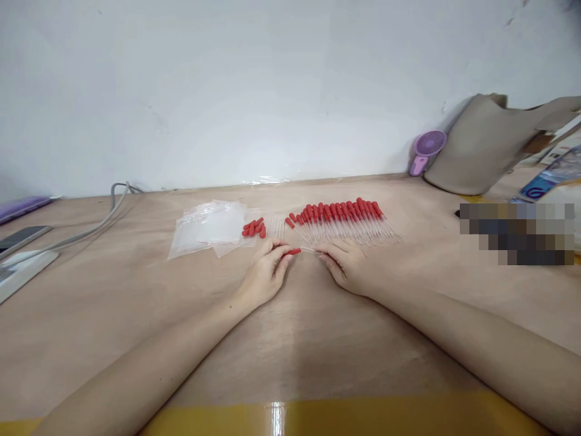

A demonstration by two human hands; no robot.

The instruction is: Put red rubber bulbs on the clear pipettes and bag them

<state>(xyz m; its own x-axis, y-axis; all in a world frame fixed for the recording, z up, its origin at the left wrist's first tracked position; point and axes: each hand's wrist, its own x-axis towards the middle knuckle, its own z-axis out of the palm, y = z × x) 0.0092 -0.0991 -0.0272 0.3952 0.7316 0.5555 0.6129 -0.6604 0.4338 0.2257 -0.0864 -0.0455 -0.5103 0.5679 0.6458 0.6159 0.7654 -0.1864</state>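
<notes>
Between finger and thumb, my left hand (pixel 271 266) pinches a red rubber dropper bulb (pixel 294 251). Opposite it, my right hand (pixel 344 263) grips a thin clear glass dropper tube (pixel 310 249), its end meeting the bulb or very close to it. Behind my hands lies a long row of droppers with red bulbs (pixel 342 211), tubes pointing towards me. Several loose red bulbs (pixel 253 228) are heaped behind my left hand. Beside them lie a few bare clear tubes (pixel 276 227).
Clear plastic bags (pixel 206 227) lie spread at the left. A grey cable (pixel 97 227) and a phone (pixel 22 239) are further left. At the back right, a purple handheld fan (pixel 426 150) leans near a beige bag (pixel 481 145). Yellow tape (pixel 218 421) runs along the front edge.
</notes>
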